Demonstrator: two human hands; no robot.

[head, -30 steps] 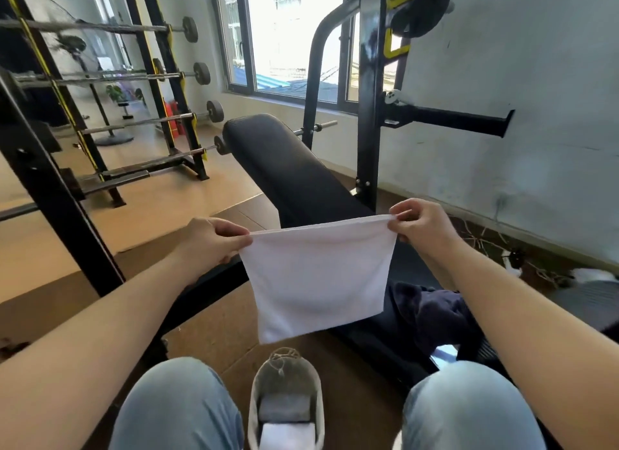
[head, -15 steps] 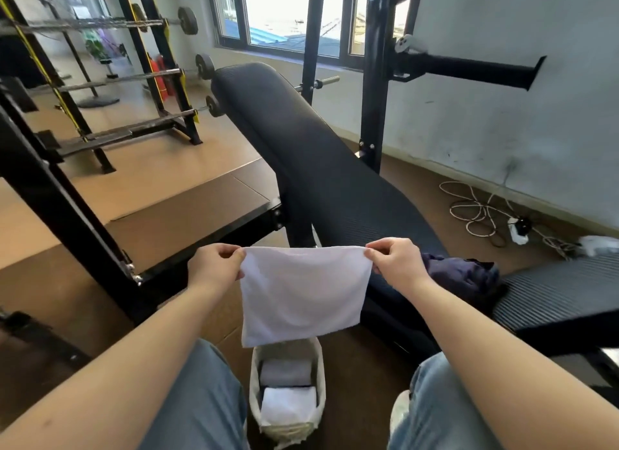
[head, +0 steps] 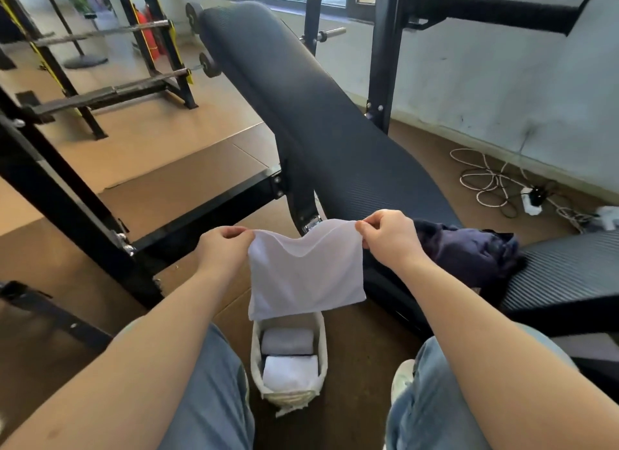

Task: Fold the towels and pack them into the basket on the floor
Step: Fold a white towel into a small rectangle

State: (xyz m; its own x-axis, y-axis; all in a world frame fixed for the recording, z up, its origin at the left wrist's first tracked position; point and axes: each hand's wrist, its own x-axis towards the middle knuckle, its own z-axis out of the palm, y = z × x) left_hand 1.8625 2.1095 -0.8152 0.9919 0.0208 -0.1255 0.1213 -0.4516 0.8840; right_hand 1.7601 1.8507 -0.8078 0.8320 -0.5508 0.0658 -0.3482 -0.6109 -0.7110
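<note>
A white towel [head: 304,275] hangs in the air in front of me, its top edge sagging in the middle. My left hand [head: 222,248] pinches its top left corner and my right hand [head: 390,238] pinches its top right corner. Directly below, between my knees, a small white basket [head: 322,342] stands on the floor. Inside it lie two folded towels, a grey one [head: 287,340] at the far end and a white one [head: 290,371] nearer me. The hanging towel hides the basket's far rim.
A black inclined gym bench [head: 318,121] runs from ahead of me to the right, with a dark blue cloth [head: 469,252] bunched on it. Black rack posts [head: 67,195] stand left. Cables and a power strip [head: 531,201] lie by the right wall.
My hands have come closer together and lowered toward the basket, so the towel's top edge now sags. My head has tilted further down, showing more of the basket.
</note>
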